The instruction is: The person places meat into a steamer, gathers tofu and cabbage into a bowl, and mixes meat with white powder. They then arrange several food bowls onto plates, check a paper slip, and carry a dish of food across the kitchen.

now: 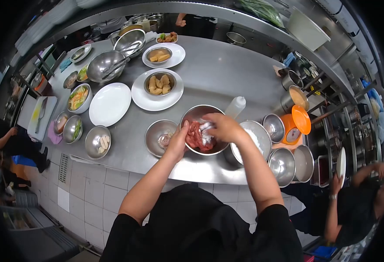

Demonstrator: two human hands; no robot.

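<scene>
A steel bowl [218,149] near the front edge of the counter holds raw red meat [194,136] with white powder [207,132] on it. At the bowl's left rim is my left hand [178,139], its fingers wrapped over the edge. My right hand [223,127] reaches over the right side, fingers spread above the powdered meat. Left of this bowl sits a smaller steel bowl [153,136] with a little food inside. On the right stands a steel container [262,131] of white powder, partly behind my right forearm. A clear squeeze bottle [235,107] stands behind it.
White plates [110,105], a bowl of brown pieces [159,83] and several steel bowls [98,142] lie to the left. An orange container [291,131] and more bowls [282,166] stand right. A person [353,205] holds a white plate [341,167] at right; another stands left.
</scene>
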